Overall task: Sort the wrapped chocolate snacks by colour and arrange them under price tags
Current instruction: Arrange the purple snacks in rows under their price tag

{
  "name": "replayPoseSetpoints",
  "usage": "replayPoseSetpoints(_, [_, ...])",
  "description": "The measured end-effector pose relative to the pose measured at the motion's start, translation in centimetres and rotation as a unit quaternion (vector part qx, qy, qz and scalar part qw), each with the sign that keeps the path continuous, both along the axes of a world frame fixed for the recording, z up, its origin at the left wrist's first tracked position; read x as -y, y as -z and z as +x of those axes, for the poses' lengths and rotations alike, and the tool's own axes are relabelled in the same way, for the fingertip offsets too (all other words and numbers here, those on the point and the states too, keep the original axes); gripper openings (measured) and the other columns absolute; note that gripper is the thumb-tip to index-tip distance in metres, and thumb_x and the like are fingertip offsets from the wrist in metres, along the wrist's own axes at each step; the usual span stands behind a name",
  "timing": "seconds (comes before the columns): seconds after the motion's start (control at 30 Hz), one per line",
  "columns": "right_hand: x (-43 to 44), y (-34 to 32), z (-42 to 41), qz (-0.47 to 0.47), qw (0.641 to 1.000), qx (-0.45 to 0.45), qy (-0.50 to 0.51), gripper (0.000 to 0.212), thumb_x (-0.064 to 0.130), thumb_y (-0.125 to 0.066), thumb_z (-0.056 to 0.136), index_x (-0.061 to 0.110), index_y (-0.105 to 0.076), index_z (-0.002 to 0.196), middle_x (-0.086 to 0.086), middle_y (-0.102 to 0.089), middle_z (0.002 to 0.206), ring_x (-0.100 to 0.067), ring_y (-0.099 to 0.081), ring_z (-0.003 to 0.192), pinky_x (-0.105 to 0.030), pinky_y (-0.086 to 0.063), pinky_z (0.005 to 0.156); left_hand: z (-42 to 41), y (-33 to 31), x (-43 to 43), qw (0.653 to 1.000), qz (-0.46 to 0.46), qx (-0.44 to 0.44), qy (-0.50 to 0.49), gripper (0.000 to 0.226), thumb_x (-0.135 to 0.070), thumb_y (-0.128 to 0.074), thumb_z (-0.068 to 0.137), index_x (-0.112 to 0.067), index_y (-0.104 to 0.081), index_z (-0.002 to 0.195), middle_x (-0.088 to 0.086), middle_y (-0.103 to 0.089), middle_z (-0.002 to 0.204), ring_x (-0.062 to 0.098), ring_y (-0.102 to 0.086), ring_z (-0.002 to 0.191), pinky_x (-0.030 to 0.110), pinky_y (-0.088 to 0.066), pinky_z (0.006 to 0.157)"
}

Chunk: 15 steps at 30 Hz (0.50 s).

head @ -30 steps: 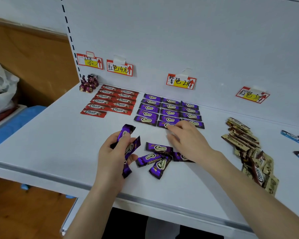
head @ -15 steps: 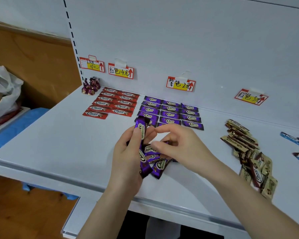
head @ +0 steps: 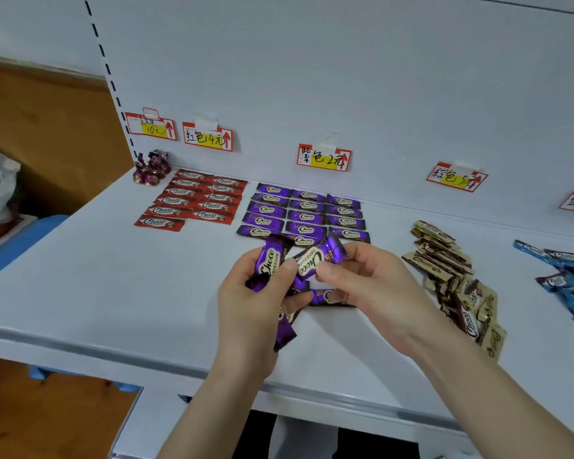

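My left hand [head: 256, 313] grips a bunch of purple Choco snacks [head: 269, 265], fanned above and below the fist. My right hand [head: 368, 286] pinches one more purple snack [head: 315, 261] by its end, touching the bunch. Another purple snack [head: 328, 297] lies on the shelf under my hands. Behind them, purple snacks [head: 304, 213] lie in neat rows below the purple price tag [head: 323, 158]. Red snacks [head: 196, 200] lie in rows below the red price tag [head: 207, 138].
A loose pile of brown snacks [head: 454, 279] lies at the right under a brown tag [head: 456, 177]. Blue snacks [head: 567, 279] lie at the far right. Dark red twisted sweets [head: 151, 168] sit in the back left corner. The white shelf's front edge [head: 146, 356] runs below my hands.
My right hand left the rows, picked a purple snack off the shelf and lifted it to the bunch in my left hand. My left hand rose and shifted right.
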State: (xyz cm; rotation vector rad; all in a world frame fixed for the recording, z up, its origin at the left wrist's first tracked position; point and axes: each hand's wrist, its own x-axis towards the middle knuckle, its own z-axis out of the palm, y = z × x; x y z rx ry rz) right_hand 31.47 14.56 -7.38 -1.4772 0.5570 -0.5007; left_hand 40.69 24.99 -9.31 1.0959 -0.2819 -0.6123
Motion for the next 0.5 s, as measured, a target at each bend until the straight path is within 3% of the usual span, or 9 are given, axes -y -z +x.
replayPoseSetpoints(0.17, [3.0,0.2,-0.2,0.077,0.995,0.040,0.041,0.004,0.011,-0.062,0.083,0.013,-0.059,0.082,-0.007,-0.073,0.087,-0.019,-0.068,0.081,-0.029,-0.056,0.076,-0.4,0.1,0.1,0.997,0.021,-0.030,0.064,0.006,-0.009,-0.059,0.088,-0.010,-0.064,0.091,0.008,-0.074,0.080,0.020,-0.072,0.076,0.024,-0.054,0.053])
replayPoseSetpoints(0.23, [5.2,-0.1,-0.5,-0.027,0.997,-0.044,0.059,0.011,0.013,-0.057,0.090,0.023,-0.060,0.089,-0.001,-0.071,0.085,-0.016,-0.066,0.079,-0.029,-0.053,0.076,-0.1,0.1,0.0,0.996,0.030,-0.047,0.066,0.008,-0.012,-0.054,0.091,-0.011,-0.061,0.095,0.009,-0.074,0.081,0.021,-0.072,0.077,0.025,-0.054,0.052])
replayPoseSetpoints(0.3, [7.3,0.0,-0.9,-0.215,0.956,-0.197,0.025,0.013,0.021,-0.054,0.092,0.029,-0.060,0.099,0.002,-0.066,0.086,-0.010,-0.059,0.075,-0.017,-0.045,0.069,0.3,0.2,-0.2,0.996,0.038,-0.056,0.059,0.009,-0.012,-0.051,0.093,-0.011,-0.059,0.098,0.009,-0.074,0.080,0.020,-0.072,0.076,0.026,-0.055,0.051])
replayPoseSetpoints(0.37, [8.9,0.6,-0.9,-0.347,0.886,-0.305,-0.048,0.021,0.023,-0.053,0.093,0.023,-0.060,0.113,0.005,-0.064,0.095,-0.007,-0.055,0.077,-0.012,-0.039,0.061,0.5,0.1,-0.2,0.996,0.046,-0.055,0.055,0.010,-0.011,-0.050,0.094,-0.011,-0.059,0.098,0.008,-0.074,0.080,0.019,-0.072,0.075,0.027,-0.054,0.050])
replayPoseSetpoints(0.43, [9.4,1.4,-0.6,-0.415,0.829,-0.364,-0.086,0.026,0.023,-0.051,0.094,0.020,-0.059,0.119,0.000,-0.061,0.114,-0.011,-0.054,0.093,-0.018,-0.035,0.072,0.7,0.1,-0.3,0.996,0.051,-0.054,0.056,0.010,-0.010,-0.050,0.094,-0.011,-0.059,0.098,0.009,-0.074,0.079,0.019,-0.072,0.074,0.026,-0.054,0.049])
replayPoseSetpoints(0.5, [9.2,2.0,-0.3,-0.455,0.806,-0.374,-0.057,0.031,0.026,-0.050,0.094,0.019,-0.056,0.123,-0.005,-0.057,0.121,-0.018,-0.052,0.106,-0.024,-0.037,0.078,0.8,0.2,-0.3,0.995,0.054,-0.053,0.060,0.010,-0.010,-0.050,0.093,-0.010,-0.059,0.097,0.010,-0.074,0.080,0.020,-0.072,0.073,0.026,-0.054,0.048])
